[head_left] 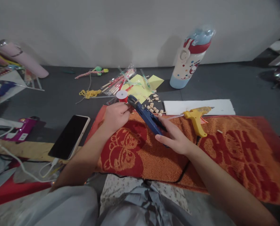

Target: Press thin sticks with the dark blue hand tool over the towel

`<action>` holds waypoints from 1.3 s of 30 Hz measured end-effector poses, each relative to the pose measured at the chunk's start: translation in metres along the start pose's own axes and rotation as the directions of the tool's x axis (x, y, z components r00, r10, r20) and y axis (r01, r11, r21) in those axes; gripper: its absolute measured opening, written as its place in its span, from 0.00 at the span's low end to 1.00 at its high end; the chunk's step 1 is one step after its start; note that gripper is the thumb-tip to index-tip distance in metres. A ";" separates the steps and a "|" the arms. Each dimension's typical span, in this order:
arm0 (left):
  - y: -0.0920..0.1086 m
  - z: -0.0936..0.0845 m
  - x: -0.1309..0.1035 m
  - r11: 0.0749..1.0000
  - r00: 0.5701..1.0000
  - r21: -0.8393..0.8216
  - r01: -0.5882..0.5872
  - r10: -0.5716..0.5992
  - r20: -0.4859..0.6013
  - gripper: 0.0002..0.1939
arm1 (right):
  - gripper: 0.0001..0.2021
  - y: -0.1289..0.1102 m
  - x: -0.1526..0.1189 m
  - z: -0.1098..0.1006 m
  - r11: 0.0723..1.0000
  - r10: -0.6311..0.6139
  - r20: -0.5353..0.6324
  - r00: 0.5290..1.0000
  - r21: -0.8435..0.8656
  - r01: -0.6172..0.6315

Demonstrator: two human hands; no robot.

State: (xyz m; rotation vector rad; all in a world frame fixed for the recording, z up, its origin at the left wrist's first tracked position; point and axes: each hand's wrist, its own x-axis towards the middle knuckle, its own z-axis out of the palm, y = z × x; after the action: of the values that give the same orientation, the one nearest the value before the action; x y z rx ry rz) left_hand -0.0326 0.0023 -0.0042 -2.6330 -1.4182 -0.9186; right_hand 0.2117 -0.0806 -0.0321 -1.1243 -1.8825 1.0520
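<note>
My right hand (174,135) is wrapped round the handles of a blue plier-like hand tool (148,118), which slants up and left over the towel. At its dark jaws a short bit of wooden stick (137,101) shows. My left hand (116,116) is closed in a pinch right beside those jaws; its fingertips hide what they hold. Just behind it stands a spool of red thread (122,95) with a white top. Small cut wooden pieces (152,108) lie in a loose heap beyond the tool, near yellow paper (138,88).
An orange and red towel (173,163) covers the front. On it rests a yellow glue gun (197,119), by a white strip (201,105). A bottle (187,62) stands behind. Left are a phone (69,138), a purple power strip (22,129) and yellow yarn (89,93).
</note>
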 end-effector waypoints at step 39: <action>0.002 0.005 0.001 0.997 0.992 -0.070 0.028 -0.036 -0.124 0.09 | 0.33 0.002 0.001 0.000 0.990 0.062 -0.014 0.998 0.131 -0.060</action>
State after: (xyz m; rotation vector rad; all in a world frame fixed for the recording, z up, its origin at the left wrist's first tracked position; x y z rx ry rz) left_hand -0.0279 0.0030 -0.0072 -2.5543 -1.4287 -1.1330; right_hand 0.2118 -0.0795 -0.0337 -1.1181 -1.7481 1.1777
